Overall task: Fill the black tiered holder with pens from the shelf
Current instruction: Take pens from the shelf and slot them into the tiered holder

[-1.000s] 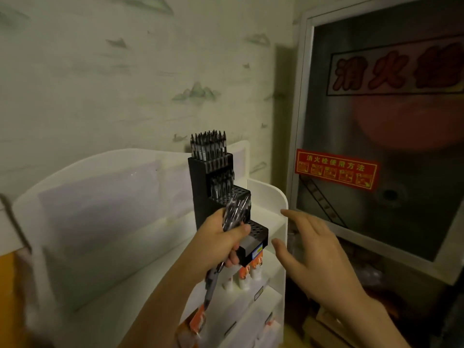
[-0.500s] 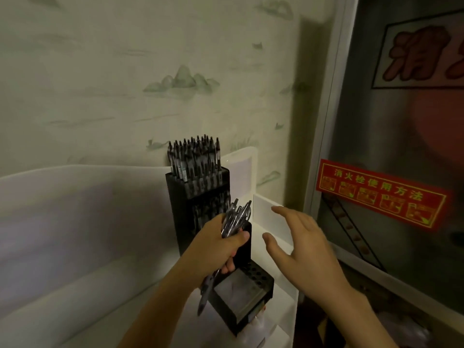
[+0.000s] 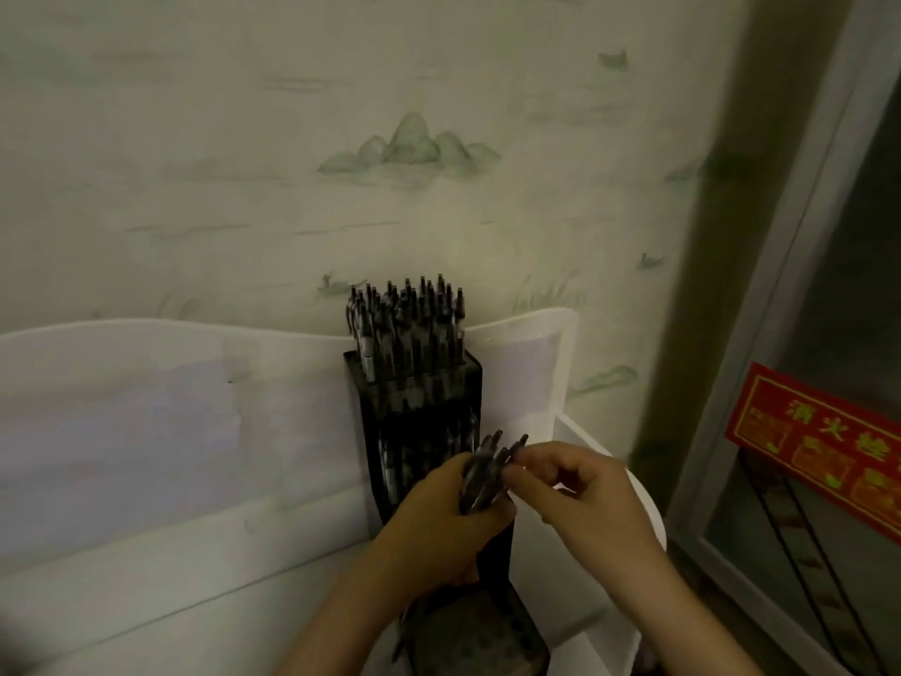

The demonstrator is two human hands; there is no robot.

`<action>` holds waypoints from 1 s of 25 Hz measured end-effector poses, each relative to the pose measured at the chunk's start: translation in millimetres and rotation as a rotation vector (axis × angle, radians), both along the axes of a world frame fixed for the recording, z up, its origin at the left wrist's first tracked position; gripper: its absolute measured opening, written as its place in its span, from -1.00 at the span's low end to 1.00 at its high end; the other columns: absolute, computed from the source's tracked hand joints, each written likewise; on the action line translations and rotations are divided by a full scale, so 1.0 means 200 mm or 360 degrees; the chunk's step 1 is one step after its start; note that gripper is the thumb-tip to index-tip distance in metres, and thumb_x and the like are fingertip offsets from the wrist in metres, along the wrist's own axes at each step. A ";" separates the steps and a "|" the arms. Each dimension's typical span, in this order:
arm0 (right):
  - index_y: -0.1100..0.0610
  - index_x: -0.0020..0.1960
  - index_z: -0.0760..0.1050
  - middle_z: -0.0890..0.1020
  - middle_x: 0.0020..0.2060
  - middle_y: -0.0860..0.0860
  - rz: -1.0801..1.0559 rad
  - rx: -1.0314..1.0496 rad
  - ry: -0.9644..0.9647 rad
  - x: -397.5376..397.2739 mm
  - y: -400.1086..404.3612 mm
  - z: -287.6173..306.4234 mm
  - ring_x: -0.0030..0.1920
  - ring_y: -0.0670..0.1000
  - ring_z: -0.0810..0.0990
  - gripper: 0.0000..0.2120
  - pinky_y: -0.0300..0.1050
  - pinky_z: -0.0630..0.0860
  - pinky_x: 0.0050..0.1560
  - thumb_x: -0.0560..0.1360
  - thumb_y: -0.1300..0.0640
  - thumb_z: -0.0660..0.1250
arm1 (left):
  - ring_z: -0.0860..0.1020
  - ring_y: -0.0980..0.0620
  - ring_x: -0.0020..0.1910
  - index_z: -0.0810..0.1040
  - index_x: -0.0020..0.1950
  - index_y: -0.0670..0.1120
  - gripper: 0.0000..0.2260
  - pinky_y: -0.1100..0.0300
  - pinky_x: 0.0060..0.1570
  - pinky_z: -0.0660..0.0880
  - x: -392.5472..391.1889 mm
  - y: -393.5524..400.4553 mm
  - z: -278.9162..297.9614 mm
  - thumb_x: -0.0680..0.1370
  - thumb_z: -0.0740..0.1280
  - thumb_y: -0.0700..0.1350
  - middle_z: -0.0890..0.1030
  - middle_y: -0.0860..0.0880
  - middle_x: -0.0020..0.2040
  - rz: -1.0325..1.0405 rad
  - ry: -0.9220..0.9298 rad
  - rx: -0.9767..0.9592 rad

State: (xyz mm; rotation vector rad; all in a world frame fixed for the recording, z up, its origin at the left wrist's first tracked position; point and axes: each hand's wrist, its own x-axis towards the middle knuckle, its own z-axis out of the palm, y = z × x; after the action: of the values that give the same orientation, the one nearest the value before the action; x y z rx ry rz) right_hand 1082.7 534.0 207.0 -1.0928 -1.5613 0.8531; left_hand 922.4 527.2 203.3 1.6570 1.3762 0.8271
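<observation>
The black tiered holder (image 3: 419,412) stands on a white shelf unit (image 3: 146,431) against the wall. Its top tier is packed with several dark pens (image 3: 404,324); a lower tier (image 3: 478,636) with open holes shows at the bottom. My left hand (image 3: 439,524) grips a bundle of pens (image 3: 482,475) in front of the holder's middle tier. My right hand (image 3: 580,490) pinches the tip of one pen at the top of that bundle.
A papered wall rises behind the shelf. To the right stands a metal-framed glass cabinet door (image 3: 804,334) with a red notice (image 3: 819,446). The shelf's white side panel (image 3: 609,461) sits just right of my hands.
My right hand has moved left from open beside the holder to pinch a pen in the bundle. The view has come closer to the holder.
</observation>
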 end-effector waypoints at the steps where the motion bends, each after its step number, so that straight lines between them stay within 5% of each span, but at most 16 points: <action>1: 0.03 -0.19 0.68 0.65 -0.38 -0.09 0.0107 -0.0063 0.0017 0.02 0.03 0.01 -0.36 -0.21 0.57 -0.94 -0.42 0.45 -0.35 0.43 0.17 0.47 | 0.52 0.18 -0.52 0.47 0.11 0.09 -0.85 0.35 -0.46 0.45 0.01 0.01 0.00 0.55 0.34 0.00 0.60 -0.10 -0.12 0.0032 -0.0011 0.0001; 4: 0.11 -0.16 0.68 0.66 -0.37 -0.05 0.0272 -0.0237 0.0133 0.03 0.12 0.02 -0.38 -0.19 0.54 -0.94 -0.37 0.47 -0.32 0.47 0.20 0.43 | 0.55 0.20 -0.51 0.47 0.13 0.10 -0.81 0.33 -0.48 0.47 0.02 0.03 0.00 0.54 0.35 -0.02 0.60 -0.07 -0.12 0.0121 -0.0074 -0.0030; 7: 0.26 -0.08 0.63 0.66 -0.29 0.11 0.0220 -0.0364 0.0560 0.05 0.23 0.07 -0.25 0.05 0.59 -0.89 -0.13 0.56 -0.21 0.53 0.25 0.34 | 0.55 0.20 -0.52 0.48 0.05 0.15 -0.85 0.32 -0.50 0.46 -0.02 0.01 0.00 0.51 0.38 0.02 0.59 0.04 -0.21 0.0201 -0.0097 -0.0057; 11: 0.35 0.00 0.56 0.70 -0.20 0.19 0.0126 -0.0143 0.0938 0.09 0.33 0.14 -0.19 0.15 0.69 -0.86 -0.06 0.66 -0.12 0.56 0.28 0.27 | 0.53 0.14 -0.52 0.47 0.11 0.17 -0.79 0.27 -0.48 0.46 -0.13 -0.03 0.00 0.51 0.39 0.05 0.58 0.13 -0.25 0.0338 -0.0123 -0.0089; 19: -0.05 -0.05 0.55 0.68 -0.24 -0.15 -0.0145 0.0480 0.0064 -0.05 0.39 0.02 -0.18 -0.13 0.67 -0.90 -0.22 0.59 -0.10 0.52 0.14 0.39 | 0.48 0.12 -0.57 0.47 0.03 0.12 -0.87 0.29 -0.53 0.41 -0.26 -0.07 -0.02 0.53 0.38 -0.02 0.54 0.16 -0.46 0.0392 -0.0102 -0.0048; 25: -0.05 -0.02 0.50 0.63 -0.23 -0.21 -0.0082 0.0521 -0.0227 -0.15 0.43 -0.10 -0.17 -0.24 0.61 -0.89 -0.44 0.50 -0.17 0.52 0.13 0.39 | 0.50 0.16 -0.57 0.47 0.03 0.09 -0.87 0.31 -0.53 0.41 -0.29 -0.06 -0.01 0.54 0.38 -0.02 0.56 0.19 -0.46 0.0380 -0.0039 0.0032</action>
State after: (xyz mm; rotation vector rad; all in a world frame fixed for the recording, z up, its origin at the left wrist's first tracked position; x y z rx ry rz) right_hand 1052.9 619.2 187.5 -0.9659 -1.7119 0.4707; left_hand 863.9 516.2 201.9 1.5105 1.5734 0.9965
